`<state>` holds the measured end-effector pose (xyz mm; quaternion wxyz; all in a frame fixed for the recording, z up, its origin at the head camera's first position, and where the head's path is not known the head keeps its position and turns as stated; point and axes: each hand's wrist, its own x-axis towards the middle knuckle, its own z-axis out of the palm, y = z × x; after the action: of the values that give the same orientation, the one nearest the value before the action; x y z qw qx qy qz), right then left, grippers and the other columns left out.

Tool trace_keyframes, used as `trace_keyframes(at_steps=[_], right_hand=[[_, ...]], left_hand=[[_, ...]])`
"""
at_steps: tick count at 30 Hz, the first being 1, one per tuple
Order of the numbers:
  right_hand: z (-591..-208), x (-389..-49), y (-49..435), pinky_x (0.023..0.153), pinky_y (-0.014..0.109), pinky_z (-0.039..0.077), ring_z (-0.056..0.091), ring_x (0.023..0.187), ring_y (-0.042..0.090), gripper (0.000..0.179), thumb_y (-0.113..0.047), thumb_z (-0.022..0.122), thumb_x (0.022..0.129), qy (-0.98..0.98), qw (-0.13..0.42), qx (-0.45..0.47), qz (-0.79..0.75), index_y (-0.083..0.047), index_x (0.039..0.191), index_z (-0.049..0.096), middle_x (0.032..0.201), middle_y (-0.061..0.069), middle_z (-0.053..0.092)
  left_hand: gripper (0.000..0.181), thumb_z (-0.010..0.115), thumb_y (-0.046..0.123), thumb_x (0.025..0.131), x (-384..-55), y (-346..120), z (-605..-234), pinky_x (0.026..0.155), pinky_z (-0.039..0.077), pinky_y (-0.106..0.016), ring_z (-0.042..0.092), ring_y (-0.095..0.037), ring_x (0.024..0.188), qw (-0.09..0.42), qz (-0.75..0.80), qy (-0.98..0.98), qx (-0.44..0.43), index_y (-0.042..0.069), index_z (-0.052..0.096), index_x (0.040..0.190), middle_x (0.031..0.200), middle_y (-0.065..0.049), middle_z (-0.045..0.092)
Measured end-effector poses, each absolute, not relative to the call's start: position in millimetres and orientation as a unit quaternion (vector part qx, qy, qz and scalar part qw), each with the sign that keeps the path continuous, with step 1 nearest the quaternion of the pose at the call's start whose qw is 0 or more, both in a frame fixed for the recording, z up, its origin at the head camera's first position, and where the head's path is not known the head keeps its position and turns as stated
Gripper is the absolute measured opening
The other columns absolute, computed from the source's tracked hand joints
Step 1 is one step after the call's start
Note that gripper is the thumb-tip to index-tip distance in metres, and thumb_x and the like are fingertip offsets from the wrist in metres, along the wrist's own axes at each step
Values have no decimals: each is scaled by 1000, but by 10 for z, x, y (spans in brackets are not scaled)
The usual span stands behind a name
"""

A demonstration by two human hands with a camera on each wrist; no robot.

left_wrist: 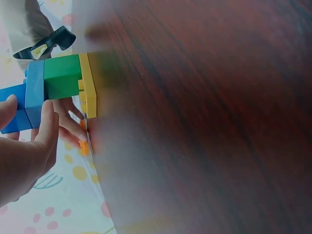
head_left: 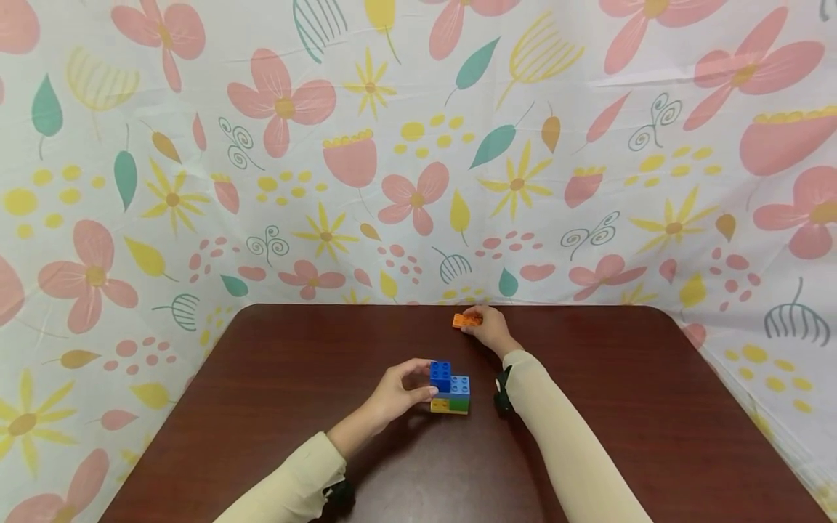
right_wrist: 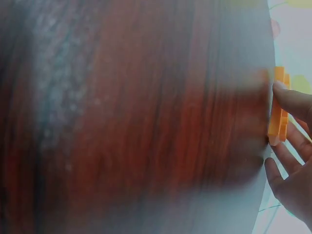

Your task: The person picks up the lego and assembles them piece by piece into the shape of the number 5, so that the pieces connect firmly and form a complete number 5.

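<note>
A small stack of toy building bricks stands on the table in the head view. Its dark blue brick [head_left: 440, 372] is uppermost, on the left part of a lighter blue brick [head_left: 461, 386]. Beneath that come a green brick [left_wrist: 62, 77] and a flat yellow brick [left_wrist: 90, 92] at the bottom. My left hand [head_left: 395, 394] pinches the dark blue brick from the left, its fingers partly hidden behind the stack. Toward the table's far edge, my right hand [head_left: 490, 328] grips a flat orange brick [right_wrist: 277, 114] between thumb and fingers; part of the brick is covered by the hand.
The dark brown table [head_left: 294, 370] ends at a flower-printed cloth [head_left: 392, 240] hanging close behind its far edge. Dark wrist cameras show on the left wrist [head_left: 340, 494] and the right wrist [head_left: 502, 392].
</note>
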<state>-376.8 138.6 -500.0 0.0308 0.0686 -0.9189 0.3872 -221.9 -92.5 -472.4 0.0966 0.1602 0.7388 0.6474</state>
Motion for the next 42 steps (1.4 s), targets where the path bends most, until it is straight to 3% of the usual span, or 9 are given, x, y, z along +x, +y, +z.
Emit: trace_keyframes(at_steps=[8, 18, 28, 42], right_hand=[[-4928, -3755, 1454, 96, 47, 45, 56, 109, 33, 33, -13, 73, 86, -913, 55, 101, 390, 0, 116, 66, 120, 19, 62], [-4795, -3677, 1511, 99, 48, 43, 54, 112, 34, 34, -17, 71, 88, -908, 48, 110, 402, -6, 121, 66, 126, 19, 58], [-4738, -3627, 1534, 87, 45, 50, 58, 99, 31, 31, -18, 69, 90, -902, 70, 134, 405, -5, 118, 68, 120, 17, 62], [-4589, -3532, 1486, 90, 46, 50, 58, 102, 30, 32, -23, 69, 90, -902, 57, 185, 387, -8, 118, 69, 121, 16, 62]], left_hand=[[39, 71, 3, 86, -2214, -927, -4731, 76, 57, -36, 61, -24, 101, 89, 645, 742, 161, 5, 62, 124, 112, -14, 62], [40, 71, 2, 86, -2198, -930, -4715, 78, 56, -45, 61, -26, 101, 88, 646, 741, 163, 3, 61, 125, 112, -16, 62], [40, 71, 2, 86, -2208, -920, -4741, 78, 55, -49, 61, -26, 99, 93, 654, 733, 163, 4, 61, 124, 112, -15, 61], [42, 71, 2, 86, -2222, -932, -4746, 79, 55, -47, 61, -30, 103, 95, 657, 729, 164, 3, 60, 127, 114, -17, 61]])
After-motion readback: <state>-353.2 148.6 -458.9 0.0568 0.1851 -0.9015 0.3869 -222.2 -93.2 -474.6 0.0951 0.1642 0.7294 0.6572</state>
